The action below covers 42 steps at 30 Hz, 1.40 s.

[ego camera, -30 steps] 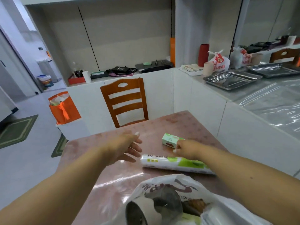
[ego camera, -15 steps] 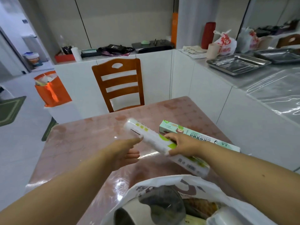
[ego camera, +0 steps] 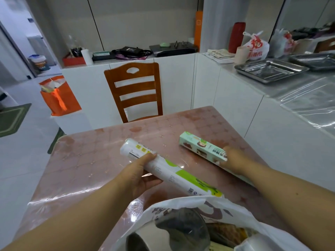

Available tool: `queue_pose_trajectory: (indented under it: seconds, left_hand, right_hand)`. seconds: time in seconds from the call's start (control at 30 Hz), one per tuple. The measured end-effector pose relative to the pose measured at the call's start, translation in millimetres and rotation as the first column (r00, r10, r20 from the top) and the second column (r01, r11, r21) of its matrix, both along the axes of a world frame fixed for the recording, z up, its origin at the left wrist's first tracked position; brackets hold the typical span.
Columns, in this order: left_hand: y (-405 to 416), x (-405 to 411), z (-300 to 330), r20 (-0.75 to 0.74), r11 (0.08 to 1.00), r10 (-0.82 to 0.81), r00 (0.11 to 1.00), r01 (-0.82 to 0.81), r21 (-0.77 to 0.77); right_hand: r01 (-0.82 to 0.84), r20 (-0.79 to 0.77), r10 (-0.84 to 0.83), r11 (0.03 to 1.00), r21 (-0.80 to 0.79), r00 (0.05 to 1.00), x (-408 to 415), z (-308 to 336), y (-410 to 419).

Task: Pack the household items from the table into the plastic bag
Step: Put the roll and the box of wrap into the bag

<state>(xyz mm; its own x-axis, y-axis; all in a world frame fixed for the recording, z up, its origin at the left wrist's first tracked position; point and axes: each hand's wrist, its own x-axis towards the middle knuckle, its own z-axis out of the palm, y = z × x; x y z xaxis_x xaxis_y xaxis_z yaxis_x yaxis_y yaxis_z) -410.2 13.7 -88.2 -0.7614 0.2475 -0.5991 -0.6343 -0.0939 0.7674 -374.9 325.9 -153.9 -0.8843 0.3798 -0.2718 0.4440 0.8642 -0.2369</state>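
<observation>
Now packed: your plastic bag is already holding several items.
Left hand: you are gripping the film roll.
Right hand: you are grasping the long box; both are waiting for packing.

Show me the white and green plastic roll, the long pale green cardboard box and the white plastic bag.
white and green plastic roll [ego camera: 183,175], head view, the middle of its wrapper.
long pale green cardboard box [ego camera: 199,148], head view, its printed side.
white plastic bag [ego camera: 233,212], head view, its far rim.
</observation>
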Motion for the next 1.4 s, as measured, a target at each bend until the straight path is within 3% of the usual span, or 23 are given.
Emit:
queue_pose_trajectory:
  seconds: [0.1, 0.2, 0.27, 0.37, 0.43, 0.6, 0.83, 1.03, 1.2, 1.27, 1.4]
  left_hand:
    - [-2.1, 2.3, 6.7, -0.016, 1.0, 0.016, 1.0, -0.016, 0.027]
    - [-3.0, 2.4, 19.0, -0.016, 0.993, 0.055, 0.998, -0.053, 0.104]
    - [-4.0, 3.2, 28.2, -0.02, 0.983, 0.069, 0.997, -0.065, 0.17]
    - [-9.0, 7.0, 37.4, -0.048, 0.965, 0.053, 0.997, -0.039, 0.259]
    - [-12.2, 10.9, 40.0, -0.049, 0.958, 0.02, 0.999, -0.006, 0.286]
    - [-11.3, 19.1, 46.8, -0.052, 0.958, 0.001, 0.999, 0.014, 0.285]
    - [-8.3, 6.4, 92.8, -0.145, 0.951, -0.024, 0.989, 0.067, 0.303]
    - [-10.9, 20.1, 132.0, -0.217, 0.933, -0.078, 0.973, 0.148, 0.329]
    - [-23.4, 49.7, 170.3, -0.267, 0.955, -0.227, 0.937, 0.268, 0.129]
    - [-32.1, 65.9, 186.4, -0.299, 0.965, -0.247, 0.922, 0.261, 0.007]
    - [-60.2, 105.1, 212.6, -0.347, 0.925, -0.313, 0.884, 0.202, -0.321]
  right_hand:
    - [0.02, -0.162, -0.094, 0.913, -0.407, 0.982, -0.5, 47.2, -21.1]
    - [-0.12, -0.228, -0.031, 0.779, -0.616, 0.973, -3.0, 112.0, -46.7]
    - [-0.142, -0.122, 0.076, 0.634, -0.761, 0.99, -4.0, 142.1, -60.5]
    - [-0.003, 0.103, 0.242, 0.403, -0.915, 0.965, -3.6, 159.0, -73.8]
    - [0.052, 0.159, 0.301, 0.336, -0.94, 0.94, -3.5, 156.7, -79.0]
    - [0.077, 0.191, 0.416, 0.276, -0.958, 0.889, -3.7, 148.6, -91.4]
    - [-0.101, 0.027, 0.539, 0.207, -0.973, 0.842, -20.3, 177.9, -98.0]
    - [-0.242, -0.11, 0.501, 0.207, -0.948, 0.858, -6.5, 207.9, -117.1]
    - [-0.381, -0.309, 0.278, 0.256, -0.889, 0.909, 20.6, 247.1, -123.2]
    - [-0.442, -0.412, 0.181, 0.178, -0.879, 0.893, 34.1, 267.4, -121.5]
    - [-0.616, -0.627, 0.059, -0.136, -0.776, 0.777, 69.7, 305.2, -128.3]
